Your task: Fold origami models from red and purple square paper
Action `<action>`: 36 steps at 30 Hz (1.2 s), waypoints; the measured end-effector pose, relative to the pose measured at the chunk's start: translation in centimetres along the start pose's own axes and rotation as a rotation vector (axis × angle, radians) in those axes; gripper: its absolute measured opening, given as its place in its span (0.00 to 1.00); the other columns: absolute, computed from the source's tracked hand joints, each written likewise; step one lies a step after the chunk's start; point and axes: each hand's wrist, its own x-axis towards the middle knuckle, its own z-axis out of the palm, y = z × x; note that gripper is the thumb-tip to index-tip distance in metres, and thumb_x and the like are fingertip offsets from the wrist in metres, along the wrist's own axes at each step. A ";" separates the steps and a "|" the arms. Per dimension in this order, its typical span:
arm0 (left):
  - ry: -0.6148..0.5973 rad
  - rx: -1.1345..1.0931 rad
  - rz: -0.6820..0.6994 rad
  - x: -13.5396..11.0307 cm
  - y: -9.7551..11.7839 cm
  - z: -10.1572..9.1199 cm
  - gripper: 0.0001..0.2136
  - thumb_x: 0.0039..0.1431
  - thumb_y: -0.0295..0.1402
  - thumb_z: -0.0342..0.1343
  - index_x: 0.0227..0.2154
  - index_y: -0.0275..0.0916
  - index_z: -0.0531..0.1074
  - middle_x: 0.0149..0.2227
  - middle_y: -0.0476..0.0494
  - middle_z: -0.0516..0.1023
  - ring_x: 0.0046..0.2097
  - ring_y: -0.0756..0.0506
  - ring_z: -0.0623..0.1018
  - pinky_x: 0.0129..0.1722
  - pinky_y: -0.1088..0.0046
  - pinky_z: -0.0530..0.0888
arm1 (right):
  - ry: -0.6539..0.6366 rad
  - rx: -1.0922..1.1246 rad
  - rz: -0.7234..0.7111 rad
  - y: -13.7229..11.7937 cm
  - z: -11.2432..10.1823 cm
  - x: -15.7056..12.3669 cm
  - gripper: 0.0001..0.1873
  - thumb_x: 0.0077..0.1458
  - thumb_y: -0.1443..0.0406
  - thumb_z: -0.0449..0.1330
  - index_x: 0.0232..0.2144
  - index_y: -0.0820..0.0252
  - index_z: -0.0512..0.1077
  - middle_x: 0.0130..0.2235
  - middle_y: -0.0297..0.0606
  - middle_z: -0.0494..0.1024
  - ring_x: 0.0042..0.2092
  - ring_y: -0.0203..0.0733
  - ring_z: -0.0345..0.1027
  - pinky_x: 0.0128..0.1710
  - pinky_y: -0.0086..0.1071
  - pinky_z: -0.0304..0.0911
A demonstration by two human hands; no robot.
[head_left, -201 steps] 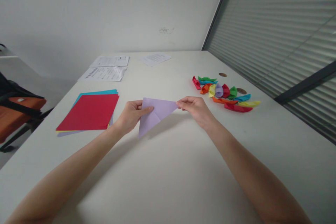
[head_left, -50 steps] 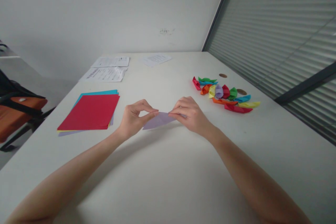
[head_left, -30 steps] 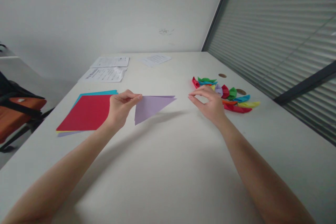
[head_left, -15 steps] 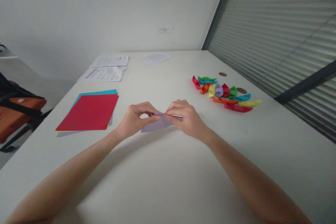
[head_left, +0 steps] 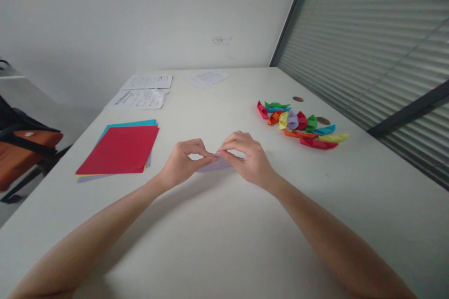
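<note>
A piece of light purple paper (head_left: 218, 165) is pinched between my two hands over the middle of the table. My left hand (head_left: 185, 161) grips its upper edge with thumb and forefinger. Right beside those fingertips, my right hand (head_left: 245, 155) pinches the same edge, its fingers curled and close together. Both hands hide much of the paper, so its exact folds cannot be made out. Its lower part hangs below the fingers, near the white tabletop (head_left: 217, 224).
A stack of coloured sheets with a red sheet (head_left: 119, 149) on top lies at left. Several folded paper pieces, among them a purple one (head_left: 292, 120), are grouped at right near round holes (head_left: 323, 120). Printed pages (head_left: 140, 98) lie farther back. An orange chair (head_left: 28, 149) stands left.
My left fingertips have slid slightly right along the paper's edge, now meeting the right ones. Less of the purple paper shows at its left. The other things have stayed put.
</note>
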 end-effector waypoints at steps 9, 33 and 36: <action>0.027 0.071 -0.008 0.6 -2.4 -1.4 0.08 0.49 0.40 0.67 0.24 0.41 0.81 0.23 0.45 0.75 0.25 0.50 0.71 0.25 0.73 0.64 | 0.181 0.074 0.105 1.8 -2.8 0.8 0.09 0.57 0.60 0.61 0.27 0.56 0.74 0.31 0.36 0.77 0.35 0.41 0.70 0.38 0.38 0.65; -0.003 -0.608 -0.544 0.0 -5.4 2.1 0.17 0.42 0.40 0.70 0.30 0.33 0.78 0.29 0.43 0.80 0.32 0.48 0.78 0.36 0.69 0.78 | 0.193 -0.177 0.148 5.8 1.3 -2.1 0.15 0.57 0.58 0.61 0.45 0.57 0.75 0.42 0.44 0.76 0.47 0.47 0.66 0.48 0.43 0.61; 0.036 -0.573 -0.520 -0.1 -5.8 2.3 0.17 0.41 0.42 0.70 0.30 0.33 0.78 0.28 0.44 0.79 0.31 0.49 0.77 0.35 0.71 0.77 | 0.072 0.171 0.500 7.5 1.9 -2.4 0.20 0.52 0.53 0.62 0.42 0.60 0.76 0.36 0.42 0.78 0.38 0.44 0.70 0.37 0.37 0.64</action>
